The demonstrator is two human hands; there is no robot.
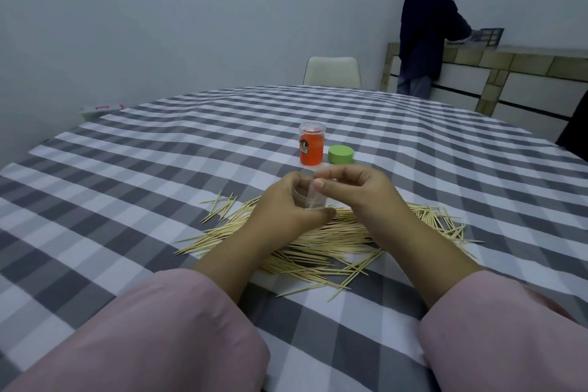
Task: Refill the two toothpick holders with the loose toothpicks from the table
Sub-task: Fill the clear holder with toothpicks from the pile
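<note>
A clear plastic toothpick holder (310,199) is gripped in my left hand (286,204), tilted with its mouth toward me, just above the table. My right hand (353,191) is at the holder's upper side, its thumb and fingers curled against the clear rim; whether it pinches a toothpick I cannot tell. Loose toothpicks (318,242) lie in a wide heap under and around both wrists. An orange holder (312,148) with a clear top stands upright beyond my hands. A green lid (341,154) lies right beside it.
The table wears a grey and white checked cloth (159,169). A white chair (332,71) stands at the far edge. A person in dark clothes (426,25) stands at a counter far right. A white and pink box (100,110) sits at the far left edge.
</note>
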